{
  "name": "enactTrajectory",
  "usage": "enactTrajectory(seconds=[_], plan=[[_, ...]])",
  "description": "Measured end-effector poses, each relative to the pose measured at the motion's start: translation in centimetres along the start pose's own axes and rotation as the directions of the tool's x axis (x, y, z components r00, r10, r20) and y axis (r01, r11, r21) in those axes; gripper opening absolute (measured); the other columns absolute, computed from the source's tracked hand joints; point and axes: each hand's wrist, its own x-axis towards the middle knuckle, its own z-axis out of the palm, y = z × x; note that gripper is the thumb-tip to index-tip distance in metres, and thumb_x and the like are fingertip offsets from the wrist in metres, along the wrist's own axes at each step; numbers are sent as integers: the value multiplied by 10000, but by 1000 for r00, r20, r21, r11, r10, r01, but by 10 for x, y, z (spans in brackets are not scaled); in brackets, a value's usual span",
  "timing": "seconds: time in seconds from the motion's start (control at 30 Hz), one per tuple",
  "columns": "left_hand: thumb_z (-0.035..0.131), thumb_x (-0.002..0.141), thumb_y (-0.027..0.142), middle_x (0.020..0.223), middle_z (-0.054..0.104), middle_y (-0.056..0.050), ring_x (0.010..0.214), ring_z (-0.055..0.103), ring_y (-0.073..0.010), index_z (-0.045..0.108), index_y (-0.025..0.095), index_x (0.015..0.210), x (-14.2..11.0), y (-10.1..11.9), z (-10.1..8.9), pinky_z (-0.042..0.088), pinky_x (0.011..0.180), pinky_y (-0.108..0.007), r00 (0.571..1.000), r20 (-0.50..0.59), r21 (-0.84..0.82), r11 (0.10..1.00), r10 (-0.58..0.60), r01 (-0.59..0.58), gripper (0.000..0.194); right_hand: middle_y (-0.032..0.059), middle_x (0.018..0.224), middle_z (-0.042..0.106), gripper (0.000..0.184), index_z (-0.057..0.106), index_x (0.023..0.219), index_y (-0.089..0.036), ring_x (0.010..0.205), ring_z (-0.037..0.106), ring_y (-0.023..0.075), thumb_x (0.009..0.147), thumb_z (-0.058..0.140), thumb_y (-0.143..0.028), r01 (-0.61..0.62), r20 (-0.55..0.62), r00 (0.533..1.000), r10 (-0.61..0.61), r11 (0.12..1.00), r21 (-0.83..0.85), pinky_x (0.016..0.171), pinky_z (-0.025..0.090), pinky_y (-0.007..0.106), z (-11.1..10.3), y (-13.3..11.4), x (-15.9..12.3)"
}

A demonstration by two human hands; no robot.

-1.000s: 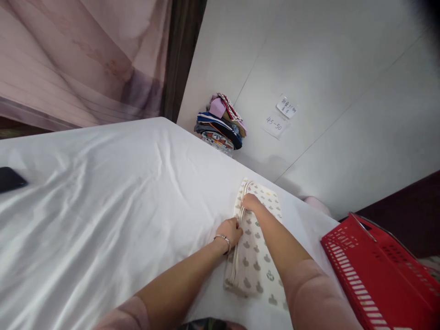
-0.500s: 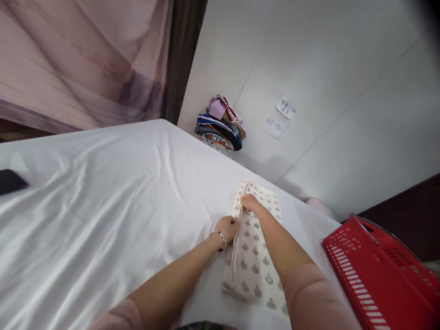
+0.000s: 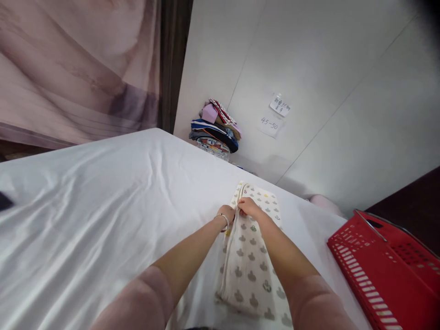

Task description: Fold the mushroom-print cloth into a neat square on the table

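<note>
White sheet (image 3: pixel 103 215) with many wrinkles covers the surface under the fingers and spreads widely to their left. Beyond the fingers rises a pale wall (image 3: pixel 319 105), on which two paper notes (image 3: pixel 271 121) hang, the lower one reading "45-50". Farther than the fingers and slightly to their left, a pile of folded clothes (image 3: pixel 215 128) is seen past the sheet's edge. Directly below the fingers lies a folded cream cloth (image 3: pixel 250 261) with grey prints; its longer part comes from the fingers toward the person. The right hand (image 3: pixel 249 207) has its fingers together, pinching the fold's edge. Just beside it, the left hand (image 3: pixel 227 213) touches the same edge; its fingertips are partly hidden, so one cannot tell whether they grip. To the right of the fingers, well apart, stands a red basket (image 3: pixel 402 275).
</note>
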Motion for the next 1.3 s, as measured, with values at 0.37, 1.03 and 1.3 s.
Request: enactTrajectory(seconds=[0.37,1.03,1.3], plan=[[453,878,373,718,648,-31,644,607,-129,626,151,771,0,0,-8,464,597,-238,995,89,-122,991,-39,50,301,-72,415,480,130,598,722,-161,367,467,72,726,494,-82,34,-19,999,-33,998,55,417,362,154,1,6,3],[433,868,289,612,588,24,428,476,-61,582,159,734,12,-9,-3,382,458,-168,991,132,-238,971,12,20,239,-62,547,518,327,587,1064,-177,413,485,69,760,490,-107,55,-6,998,-55,987,154,450,417,172,2,6,-9],[464,813,252,618,630,-27,531,585,-123,617,159,710,9,-5,-2,417,508,-201,998,60,-138,990,-12,21,206,-43,660,563,736,282,1384,-237,469,522,111,702,499,-70,65,-77,995,-60,996,62,473,430,215,9,9,-6]])
